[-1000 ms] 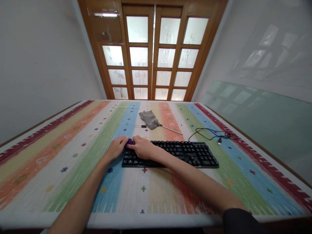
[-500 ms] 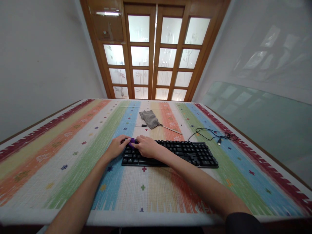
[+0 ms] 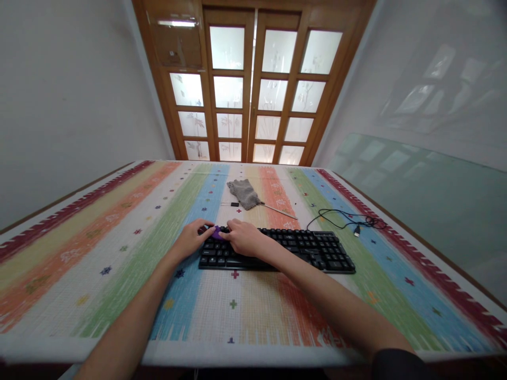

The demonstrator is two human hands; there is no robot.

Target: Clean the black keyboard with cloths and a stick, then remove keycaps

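A black keyboard (image 3: 330, 254) lies flat on the striped tablecloth in front of me. On its upper left keys sits a small purple lump of putty (image 3: 216, 232). My left hand (image 3: 190, 238) is at the keyboard's left end, with its thumb and fingers closed on the putty's left side. From the right, my right hand (image 3: 243, 237) reaches across the keys, its fingers bent and pinching the putty's right side. Both hands partly cover the putty and the upper left keys.
Beyond the keyboard lies a grey cloth (image 3: 245, 195) with a thin stick (image 3: 280, 211) beside it. A small black piece (image 3: 235, 204) with thin pale wires is to its left. The keyboard's black cable (image 3: 336, 224) is loosely coiled at right, ending in a USB plug (image 3: 357, 231).
Both hands have shifted very slightly on the putty, and a little more of it shows between them. The keyboard and the other things stay put.
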